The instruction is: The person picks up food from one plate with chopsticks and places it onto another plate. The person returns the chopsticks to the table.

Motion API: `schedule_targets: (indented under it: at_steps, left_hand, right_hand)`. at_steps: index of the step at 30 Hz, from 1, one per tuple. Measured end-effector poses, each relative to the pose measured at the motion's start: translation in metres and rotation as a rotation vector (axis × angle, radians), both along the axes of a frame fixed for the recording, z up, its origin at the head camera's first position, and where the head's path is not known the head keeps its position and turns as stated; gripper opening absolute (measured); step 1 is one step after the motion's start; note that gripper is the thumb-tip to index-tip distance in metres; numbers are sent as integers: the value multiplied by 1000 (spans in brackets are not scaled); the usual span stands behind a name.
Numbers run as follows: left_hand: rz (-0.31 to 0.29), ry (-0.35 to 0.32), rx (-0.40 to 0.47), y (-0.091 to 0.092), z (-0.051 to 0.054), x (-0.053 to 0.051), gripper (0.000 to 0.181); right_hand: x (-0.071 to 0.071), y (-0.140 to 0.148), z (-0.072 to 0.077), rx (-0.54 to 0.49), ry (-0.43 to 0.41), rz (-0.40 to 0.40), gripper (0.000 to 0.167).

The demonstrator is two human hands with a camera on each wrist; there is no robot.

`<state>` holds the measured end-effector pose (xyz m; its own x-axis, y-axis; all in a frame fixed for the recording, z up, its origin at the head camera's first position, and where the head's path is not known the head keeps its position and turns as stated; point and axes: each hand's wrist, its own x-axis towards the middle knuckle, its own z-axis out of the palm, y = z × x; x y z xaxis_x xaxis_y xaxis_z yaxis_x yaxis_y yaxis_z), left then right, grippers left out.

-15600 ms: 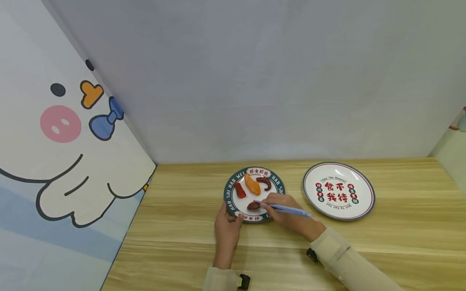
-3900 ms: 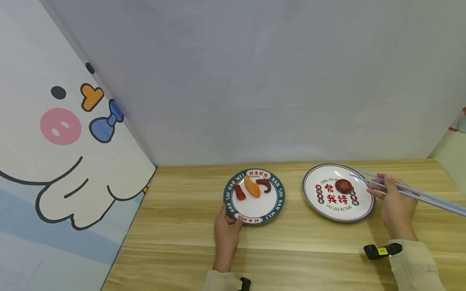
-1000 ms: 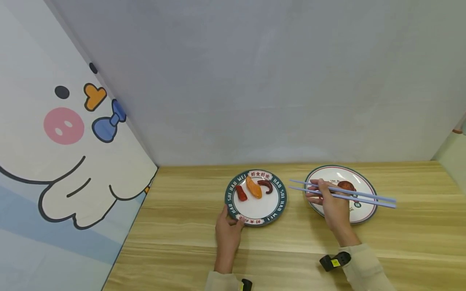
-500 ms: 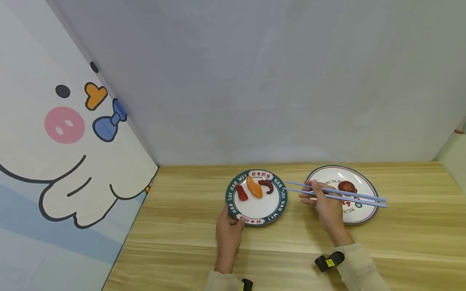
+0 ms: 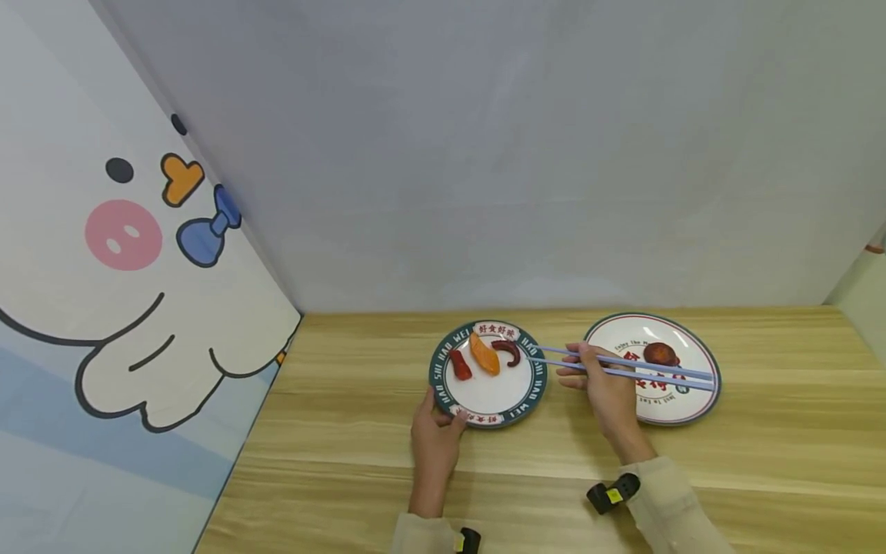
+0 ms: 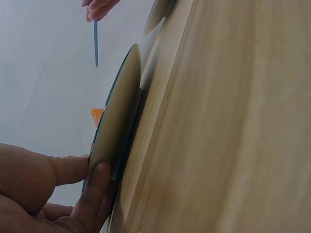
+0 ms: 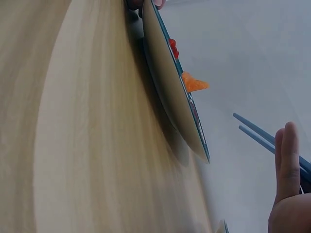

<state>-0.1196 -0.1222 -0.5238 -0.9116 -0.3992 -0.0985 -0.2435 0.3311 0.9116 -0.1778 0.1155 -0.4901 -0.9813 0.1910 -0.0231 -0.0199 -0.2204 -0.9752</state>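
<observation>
My left hand (image 5: 436, 435) pinches the near-left rim of a green-rimmed plate (image 5: 484, 396), thumb and fingers on opposite faces. On this plate lie a red piece (image 5: 460, 365), an orange wedge (image 5: 484, 355) and a dark red curled piece (image 5: 511, 350) like a tentacle. My right hand (image 5: 609, 392) holds blue chopsticks (image 5: 644, 371) between the two plates. Their slightly parted tips hover over the green plate's right rim, near the curled piece; in the right wrist view nothing is between them. A round brown-red piece (image 5: 661, 354) rests on the white plate (image 5: 667, 327) at right.
The plates stand on a wood-grain table (image 5: 332, 431), close to a pale backdrop (image 5: 484, 169). A white panel (image 5: 41, 254) with a cartoon print borders the table on the left. Black wrist cameras sit on both wrists.
Earlier the chopsticks carried the brown-red piece off the green plate; it now lies on the white one. My right hand has since come left toward the green plate. My left hand keeps its place.
</observation>
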Motion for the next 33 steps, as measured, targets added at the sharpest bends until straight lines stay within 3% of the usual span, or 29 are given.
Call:
schedule_targets:
  at_steps: [18, 33]
  left_hand:
    - [-2, 6, 5, -1, 1, -1, 73]
    - [-2, 25, 14, -1, 0, -1, 72]
  right_hand:
    - [-9, -13, -3, 73, -19, 41, 40]
    - [-17, -17, -5, 54, -24, 36, 41]
